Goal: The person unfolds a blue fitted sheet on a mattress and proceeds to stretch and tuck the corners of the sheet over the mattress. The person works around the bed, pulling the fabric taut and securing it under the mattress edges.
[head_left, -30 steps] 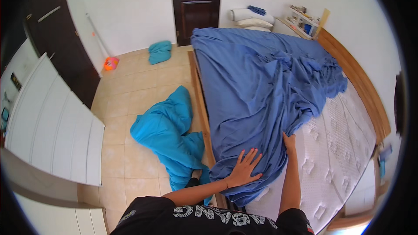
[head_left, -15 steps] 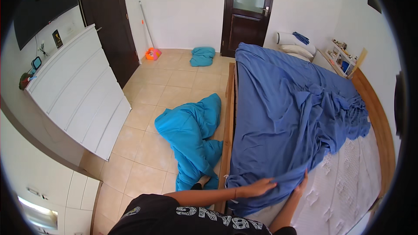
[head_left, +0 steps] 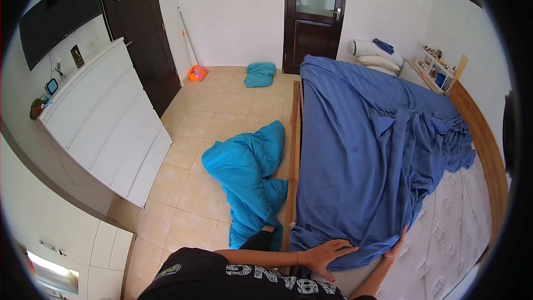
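A rumpled blue bed sheet (head_left: 355, 161) covers much of the mattress (head_left: 444, 228), whose white quilted surface shows at the lower right. My left hand (head_left: 326, 256) lies on the sheet's near part, fingers spread, gripping nothing. At the near right edge of the sheet is my right hand (head_left: 393, 251), closed around the fabric with one finger pointing up along it. Its other fingers are partly hidden by the cloth. Left of the bed, a turquoise comforter (head_left: 247, 166) lies heaped on the floor, with my foot against its near end.
A wooden bed rail (head_left: 292, 161) runs along the bed's left side, and a curved headboard (head_left: 482, 155) stands at right. A folded turquoise cloth (head_left: 260, 74) sits on the tiled floor. Pillows (head_left: 377, 62) lie beyond the bed. A white dresser (head_left: 111, 128) stands at left.
My left hand has loosened from the sheet and its fingers have spread. My right hand has shifted slightly right and down. The fold raised between my hands has dropped.
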A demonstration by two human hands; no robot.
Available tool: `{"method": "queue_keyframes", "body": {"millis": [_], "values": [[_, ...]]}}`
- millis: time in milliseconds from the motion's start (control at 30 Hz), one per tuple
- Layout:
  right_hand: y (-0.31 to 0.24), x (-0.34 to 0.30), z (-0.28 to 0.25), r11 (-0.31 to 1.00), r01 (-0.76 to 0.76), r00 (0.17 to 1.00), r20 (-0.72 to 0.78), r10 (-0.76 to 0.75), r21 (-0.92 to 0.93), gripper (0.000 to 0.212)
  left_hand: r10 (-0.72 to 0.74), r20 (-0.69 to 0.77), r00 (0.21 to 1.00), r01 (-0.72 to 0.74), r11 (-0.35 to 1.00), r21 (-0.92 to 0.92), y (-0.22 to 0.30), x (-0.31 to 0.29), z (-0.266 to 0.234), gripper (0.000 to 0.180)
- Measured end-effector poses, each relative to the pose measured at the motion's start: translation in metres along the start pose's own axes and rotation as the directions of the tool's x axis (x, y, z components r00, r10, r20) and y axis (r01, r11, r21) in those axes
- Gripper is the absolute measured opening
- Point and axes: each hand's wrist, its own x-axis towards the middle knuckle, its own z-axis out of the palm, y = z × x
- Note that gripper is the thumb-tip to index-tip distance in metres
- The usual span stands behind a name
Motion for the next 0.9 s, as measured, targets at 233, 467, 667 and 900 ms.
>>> {"method": "queue_keyframes", "body": {"millis": [233, 467, 667, 900], "values": [[-0.007, -0.001, -0.025, 0.985, -0.016, 1.0, 0.006, 0.017, -0.174, 0.075, -0.078, -0.056, 0.995, 0.088, 0.978, 0.188, -0.006, 0.011, 0.032, 0.081], [-0.071, -0.073, -0.019, 0.888, -0.06, 0.985, -0.171, -0.022, -0.457, 0.076, -0.05, 0.045, 0.998, 0.056, 0.99, -0.133, 0.015, 0.032, 0.024, 0.067], [-0.106, -0.148, -0.091, 0.832, -0.099, 0.974, -0.224, -0.031, -0.546, 0.074, -0.011, 0.329, 0.944, 0.067, 0.985, -0.159, 0.045, 0.013, 0.016, 0.069], [-0.056, -0.167, -0.11, 0.865, 0.219, 0.913, -0.218, -0.345, -0.45, 0.076, 0.214, -0.133, 0.968, -0.131, 0.878, 0.461, 0.072, -0.046, 0.027, 0.076]]}}
